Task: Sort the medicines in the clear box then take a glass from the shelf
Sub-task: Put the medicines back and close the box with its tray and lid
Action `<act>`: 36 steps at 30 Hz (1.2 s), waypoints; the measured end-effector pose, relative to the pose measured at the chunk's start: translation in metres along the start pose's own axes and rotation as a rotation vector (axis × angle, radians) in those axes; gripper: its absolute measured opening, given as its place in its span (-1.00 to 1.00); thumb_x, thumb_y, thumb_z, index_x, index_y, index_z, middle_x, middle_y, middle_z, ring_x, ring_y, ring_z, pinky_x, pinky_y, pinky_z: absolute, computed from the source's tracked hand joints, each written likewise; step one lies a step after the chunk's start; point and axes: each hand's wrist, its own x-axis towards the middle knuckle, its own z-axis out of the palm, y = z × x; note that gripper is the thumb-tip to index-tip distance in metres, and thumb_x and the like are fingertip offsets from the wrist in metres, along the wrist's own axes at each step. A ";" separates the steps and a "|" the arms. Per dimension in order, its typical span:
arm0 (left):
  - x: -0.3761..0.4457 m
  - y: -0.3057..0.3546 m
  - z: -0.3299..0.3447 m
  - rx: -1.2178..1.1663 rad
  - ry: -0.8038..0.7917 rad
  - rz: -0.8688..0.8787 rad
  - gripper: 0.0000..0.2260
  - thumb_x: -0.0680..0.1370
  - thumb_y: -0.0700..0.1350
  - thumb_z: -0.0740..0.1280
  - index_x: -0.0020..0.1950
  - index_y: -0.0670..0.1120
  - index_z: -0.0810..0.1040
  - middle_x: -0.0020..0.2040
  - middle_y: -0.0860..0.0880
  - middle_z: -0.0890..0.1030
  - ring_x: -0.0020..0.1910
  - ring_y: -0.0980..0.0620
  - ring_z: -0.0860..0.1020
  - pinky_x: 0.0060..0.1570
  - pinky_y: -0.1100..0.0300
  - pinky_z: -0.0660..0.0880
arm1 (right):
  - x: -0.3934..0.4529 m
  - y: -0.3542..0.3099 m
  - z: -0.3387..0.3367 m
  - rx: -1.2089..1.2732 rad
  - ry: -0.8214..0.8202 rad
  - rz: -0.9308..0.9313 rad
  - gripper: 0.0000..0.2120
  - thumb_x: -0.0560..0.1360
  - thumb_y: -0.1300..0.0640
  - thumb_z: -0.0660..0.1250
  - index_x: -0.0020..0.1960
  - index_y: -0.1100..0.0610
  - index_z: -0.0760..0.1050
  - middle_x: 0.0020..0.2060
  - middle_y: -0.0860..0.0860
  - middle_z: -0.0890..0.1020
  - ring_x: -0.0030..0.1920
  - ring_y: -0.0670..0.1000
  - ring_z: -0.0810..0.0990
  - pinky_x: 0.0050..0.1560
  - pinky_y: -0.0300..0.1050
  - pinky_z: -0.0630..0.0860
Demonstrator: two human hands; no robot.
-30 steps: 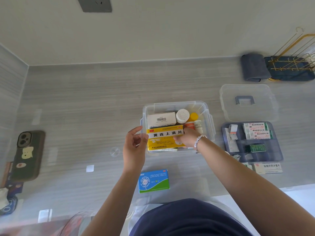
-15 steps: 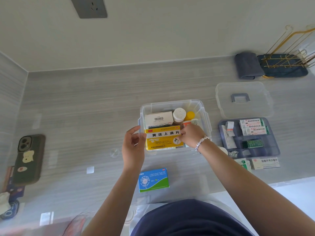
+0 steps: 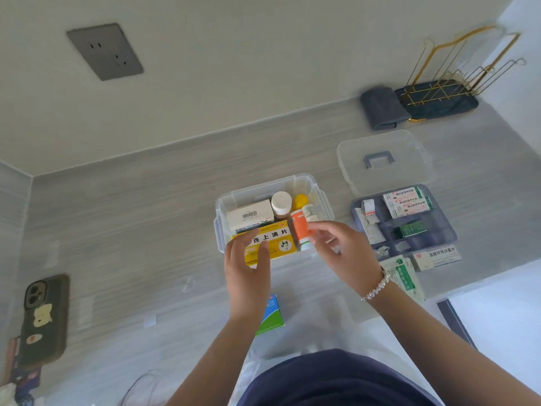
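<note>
The clear box (image 3: 319, 194) stands mid-counter. Inside it are a yellow medicine box (image 3: 278, 241) at the front, a white box (image 3: 248, 213) behind it, a white-capped brown bottle (image 3: 281, 200), a yellow cap (image 3: 301, 200) and an orange-labelled bottle (image 3: 299, 227). My left hand (image 3: 248, 271) hovers over the yellow box's left end with its fingers spread. My right hand (image 3: 342, 250) is at the box's front right corner, fingers apart, fingertips close to the orange bottle. A blue and green tablet box (image 3: 272, 315) lies on the counter under my left wrist. No glass or shelf is visible.
To the right lie the clear lid (image 3: 409, 171) and a grey divider tray (image 3: 445, 230) with medicine packs. Green sachets (image 3: 405, 276) and a white box (image 3: 439, 256) lie in front of it. A phone (image 3: 44, 317) lies far left. A gold rack (image 3: 456, 77) and a grey cloth (image 3: 380, 108) are back right.
Both hands have let go of the yellow box, which now lies in the clear box. They have drawn back slightly, fingers spread. The head camera has tilted up and left.
</note>
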 end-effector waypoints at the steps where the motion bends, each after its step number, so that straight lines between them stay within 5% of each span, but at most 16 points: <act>1: -0.004 0.004 0.007 -0.025 -0.042 -0.007 -0.84 0.53 -0.12 0.30 0.05 0.13 0.49 0.05 0.13 0.51 0.06 0.15 0.50 0.10 0.24 0.45 | -0.004 0.004 -0.006 0.007 0.019 0.014 -0.76 0.45 0.17 0.35 0.12 0.12 0.58 -0.09 0.00 0.68 -0.13 -0.05 0.62 -0.10 -0.22 0.58; 7: -0.025 0.019 0.058 0.001 -0.228 -0.010 -0.88 0.54 -0.10 0.30 0.06 0.06 0.53 -0.01 0.09 0.60 -0.03 0.15 0.54 -0.10 0.49 0.41 | -0.021 0.044 -0.044 0.045 0.119 0.154 -0.78 0.46 0.20 0.33 0.09 0.07 0.58 -0.23 -0.10 0.61 -0.24 -0.28 0.52 -0.22 -0.60 0.38; 11: -0.040 0.028 0.100 0.035 -0.312 -0.036 -0.84 0.54 -0.07 0.29 -0.10 0.22 0.45 -0.09 0.20 0.56 -0.10 0.21 0.54 -0.24 0.57 0.38 | -0.027 0.082 -0.070 0.027 0.109 0.245 -0.80 0.48 0.15 0.32 0.09 0.05 0.57 -0.19 -0.09 0.62 -0.25 -0.20 0.54 -0.26 -0.52 0.41; 18: -0.071 0.019 0.173 0.038 -0.399 -0.212 -0.91 0.55 -0.07 0.26 -0.03 0.13 0.48 -0.06 0.07 0.61 -0.06 0.10 0.59 -0.20 0.42 0.40 | -0.036 0.160 -0.116 -0.106 0.001 0.326 -0.80 0.51 0.08 0.27 0.09 0.04 0.56 -0.08 -0.03 0.67 -0.21 -0.16 0.52 -0.24 -0.45 0.38; 22: -0.090 0.013 0.202 0.079 -0.343 -0.272 -0.92 0.55 -0.07 0.28 -0.05 0.14 0.50 -0.10 0.11 0.60 -0.11 0.15 0.57 -0.31 0.47 0.40 | -0.038 0.202 -0.136 -0.179 -0.101 0.367 -0.75 0.51 0.03 0.26 0.15 0.04 0.53 -0.01 0.01 0.65 -0.17 -0.12 0.51 -0.13 -0.28 0.46; 30: -0.105 0.010 0.222 0.128 -0.123 -0.283 -0.93 0.54 -0.07 0.29 -0.01 0.08 0.52 -0.14 0.17 0.59 -0.14 0.21 0.56 -0.32 0.47 0.42 | -0.036 0.243 -0.152 -0.177 -0.244 0.343 -0.73 0.50 0.03 0.27 0.16 0.06 0.52 0.06 0.04 0.60 -0.05 -0.04 0.57 -0.05 -0.25 0.44; 36: -0.114 -0.004 0.229 0.152 -0.078 -0.354 -0.94 0.52 -0.06 0.31 -0.03 0.08 0.52 -0.12 0.15 0.62 -0.16 0.25 0.55 -0.33 0.47 0.41 | -0.034 0.252 -0.150 -0.271 -0.221 0.356 -0.71 0.47 -0.01 0.31 0.12 0.10 0.52 0.06 0.07 0.57 0.03 0.04 0.56 -0.02 -0.12 0.53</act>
